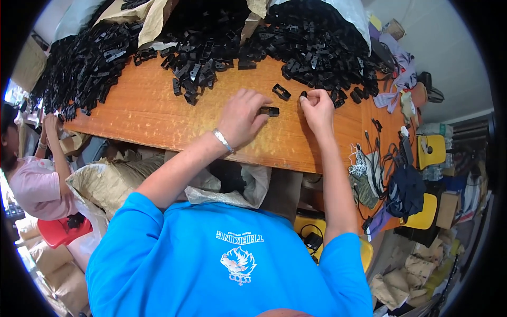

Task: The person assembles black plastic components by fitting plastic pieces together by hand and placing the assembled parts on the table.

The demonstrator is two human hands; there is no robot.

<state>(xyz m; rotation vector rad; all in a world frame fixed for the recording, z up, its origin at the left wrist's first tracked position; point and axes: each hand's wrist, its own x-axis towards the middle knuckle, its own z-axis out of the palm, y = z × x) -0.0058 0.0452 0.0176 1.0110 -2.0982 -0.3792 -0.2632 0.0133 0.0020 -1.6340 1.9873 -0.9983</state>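
Note:
My left hand (240, 117), with a silver bracelet on its wrist, rests at the middle of the table. Its thumb and fingers curve around the left end of a small black plastic housing (272, 111) lying on the wood. To its right, my right hand (319, 112) pinches a small black plastic piece (303, 95) between thumb and forefinger, slightly above the table. Between the two hands and a little farther away, another black plastic housing (281, 92) with a rectangular opening lies loose.
Heaps of black plastic parts (195, 63) spill from bags along the table's far side. Cords (377, 164) and a dark cloth bag (405, 191) are at the right edge. An open sack (227, 196) sits below the near edge. Another person (39, 177) works at the left.

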